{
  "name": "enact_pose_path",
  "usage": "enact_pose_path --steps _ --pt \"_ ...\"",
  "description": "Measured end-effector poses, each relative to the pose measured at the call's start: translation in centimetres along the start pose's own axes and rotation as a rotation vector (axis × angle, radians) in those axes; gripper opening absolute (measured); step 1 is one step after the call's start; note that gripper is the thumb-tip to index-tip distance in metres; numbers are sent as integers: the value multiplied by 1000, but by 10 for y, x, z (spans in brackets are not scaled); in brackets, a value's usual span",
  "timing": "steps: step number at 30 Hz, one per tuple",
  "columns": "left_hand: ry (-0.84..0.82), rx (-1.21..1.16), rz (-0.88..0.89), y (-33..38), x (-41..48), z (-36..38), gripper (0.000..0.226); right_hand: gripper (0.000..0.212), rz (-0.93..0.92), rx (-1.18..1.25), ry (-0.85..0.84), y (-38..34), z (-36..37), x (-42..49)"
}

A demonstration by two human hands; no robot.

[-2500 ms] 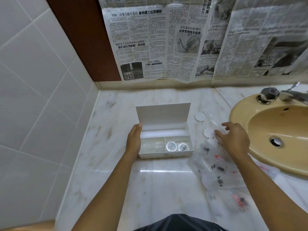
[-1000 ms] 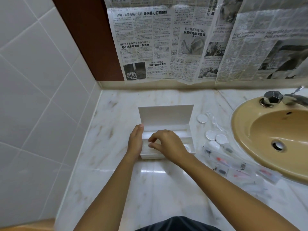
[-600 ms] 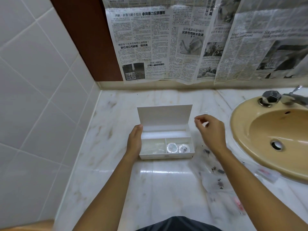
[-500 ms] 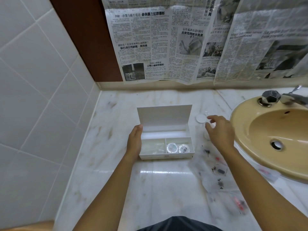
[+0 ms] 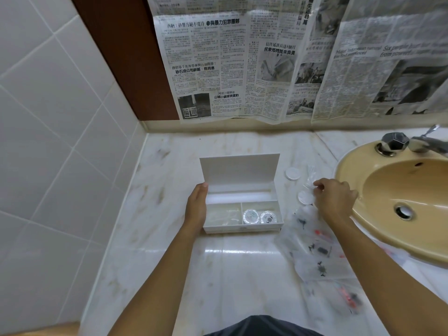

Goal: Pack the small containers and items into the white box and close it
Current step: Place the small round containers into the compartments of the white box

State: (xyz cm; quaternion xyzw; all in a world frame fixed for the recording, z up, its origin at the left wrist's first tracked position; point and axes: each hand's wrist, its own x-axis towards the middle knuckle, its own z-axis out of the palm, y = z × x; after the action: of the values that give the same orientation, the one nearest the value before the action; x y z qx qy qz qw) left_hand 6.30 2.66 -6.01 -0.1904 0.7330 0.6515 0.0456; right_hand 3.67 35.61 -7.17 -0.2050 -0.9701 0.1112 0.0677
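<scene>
Step, as we judge it: fetching the next loose item from right of the box [image 5: 242, 229]; packing part done, lid [image 5: 238, 169] not yet shut.

The left hand [image 5: 196, 209] lies flat along the left end wall of the box, fingers straight, steadying it, curled round nothing.

The box sits on the counter [image 5: 169, 263], lid upright at the back. Three compartments. Long rear one: looks bare, though glare hides detail. Front left: something clear, we cannot say what. Front right: two round containers [image 5: 251, 216] side by side.

Right of the box: a white cap [image 5: 292, 174] alone by the lid's corner; a white disc [image 5: 304, 197] just beside the right hand [image 5: 335, 198]. That hand's fingers are curled, tips pinching a clear bag [image 5: 311, 177]; whether the disc is caught too, we cannot tell. More bags [image 5: 312, 253] holding small dark and red bits lie nearer us. The sink [image 5: 400, 238] is far right.

Next move calls for: lift the pinched piece free of the pile, carry it across to an unfilled compartment, lay it low enough for the lid to fold down.
</scene>
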Motion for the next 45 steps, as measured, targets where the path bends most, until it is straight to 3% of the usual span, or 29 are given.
enact_pose_path --steps 4,7,10,12,20,24,33,36,41,45 --pt "7 1 2 1 0 0 21 17 -3 145 94 -3 -8 -4" --pt "5 3 1 0 0 0 25 12 -5 419 103 -9 -28 -13" --pt "5 1 5 1 -1 -1 29 9 1 730 24 -22 -52 -28" --pt "7 1 1 3 -2 0 24 7 -58 801 -79 -33 -62 -42" --pt "20 -2 4 5 -3 2 18 10 -367 749 -345 -93 -51 -91" --pt "18 16 13 3 -2 1 25 8 -594 518 -357 -127 -39 -107" --pt "13 28 19 1 0 0 25 13 -812 235 -246 -162 -9 -124" --pt "12 22 26 0 1 -1 25 20 -782 238 -315 -160 -7 -119" --pt "5 22 25 1 0 -1 28 17 -555 624 -392 -143 -29 -103" --pt "9 16 16 4 -2 -1 21 15 -349 763 -198 -111 -39 -74"
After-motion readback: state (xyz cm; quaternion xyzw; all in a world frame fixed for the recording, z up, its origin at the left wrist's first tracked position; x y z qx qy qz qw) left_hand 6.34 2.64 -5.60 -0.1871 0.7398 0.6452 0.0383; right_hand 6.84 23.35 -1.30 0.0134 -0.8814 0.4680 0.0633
